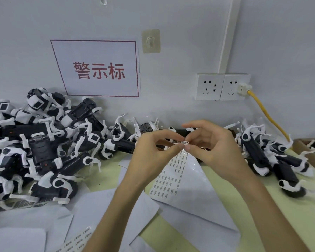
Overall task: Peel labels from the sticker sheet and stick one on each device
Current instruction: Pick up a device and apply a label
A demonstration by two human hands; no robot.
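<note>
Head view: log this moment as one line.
left hand: pinches label | right hand: pinches label | sticker sheet: on table | devices: piled, none in hand

Open tabletop (107, 173) between device heaps (44, 142)

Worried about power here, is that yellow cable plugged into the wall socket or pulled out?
Plugged in: the yellow cable ends in a white plug seated in the right-hand socket.
</note>
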